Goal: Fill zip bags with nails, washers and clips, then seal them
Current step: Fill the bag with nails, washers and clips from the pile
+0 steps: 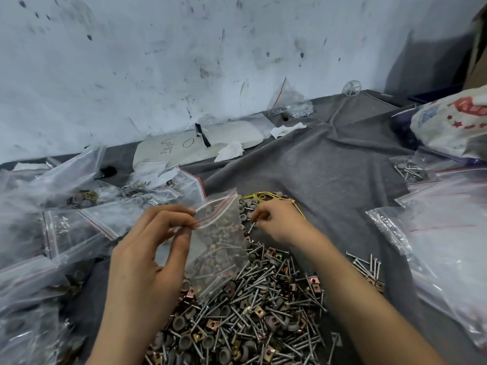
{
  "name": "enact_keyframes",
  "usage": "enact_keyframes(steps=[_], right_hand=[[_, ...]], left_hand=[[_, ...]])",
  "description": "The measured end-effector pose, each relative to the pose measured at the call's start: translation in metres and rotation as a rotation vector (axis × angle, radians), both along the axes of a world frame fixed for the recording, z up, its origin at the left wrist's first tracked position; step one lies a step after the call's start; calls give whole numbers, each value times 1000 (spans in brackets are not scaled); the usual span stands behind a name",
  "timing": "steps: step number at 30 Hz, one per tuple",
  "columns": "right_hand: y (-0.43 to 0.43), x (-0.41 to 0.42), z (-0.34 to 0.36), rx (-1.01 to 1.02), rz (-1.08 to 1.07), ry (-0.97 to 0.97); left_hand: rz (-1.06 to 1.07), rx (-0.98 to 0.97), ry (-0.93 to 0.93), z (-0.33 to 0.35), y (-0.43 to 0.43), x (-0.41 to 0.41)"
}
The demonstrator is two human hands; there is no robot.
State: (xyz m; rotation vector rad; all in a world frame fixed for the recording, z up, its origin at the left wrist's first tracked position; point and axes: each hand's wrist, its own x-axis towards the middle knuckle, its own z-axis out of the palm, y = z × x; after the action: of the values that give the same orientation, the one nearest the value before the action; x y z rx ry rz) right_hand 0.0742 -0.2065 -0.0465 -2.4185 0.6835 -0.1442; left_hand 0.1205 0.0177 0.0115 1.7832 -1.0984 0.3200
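Observation:
My left hand (155,248) pinches the red-striped mouth of a clear zip bag (218,241), which hangs open and upright over the pile. Its lower half looks empty or nearly so. My right hand (276,222) hovers just right of the bag's mouth with fingers curled around a nail (251,227), tip pointing down. Below both hands lies a big heap of nails, grey washers and brass clips (253,306) on the grey cloth.
Filled zip bags (79,206) lie stacked at left. Empty clear bags (445,233) lie at right, below a printed plastic sack (453,127). A smaller nail cluster (366,267) lies right of my forearm. White pads (200,143) and tissues rest against the stained wall.

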Motion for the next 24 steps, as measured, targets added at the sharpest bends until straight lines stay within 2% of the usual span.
enact_keyframes(steps=[5, 10, 19, 24], right_hand=[[6, 10, -26, -37, 1, 84], [5, 10, -27, -13, 34, 61], [11, 15, -32, 13, -28, 62], [9, 11, -29, 92, 15, 10]], left_hand=[[26, -1, 5, 1, 0, 1], [10, -11, 17, 1, 0, -1], [0, -16, 14, 2, 0, -1], [-10, -15, 16, 2, 0, -2]])
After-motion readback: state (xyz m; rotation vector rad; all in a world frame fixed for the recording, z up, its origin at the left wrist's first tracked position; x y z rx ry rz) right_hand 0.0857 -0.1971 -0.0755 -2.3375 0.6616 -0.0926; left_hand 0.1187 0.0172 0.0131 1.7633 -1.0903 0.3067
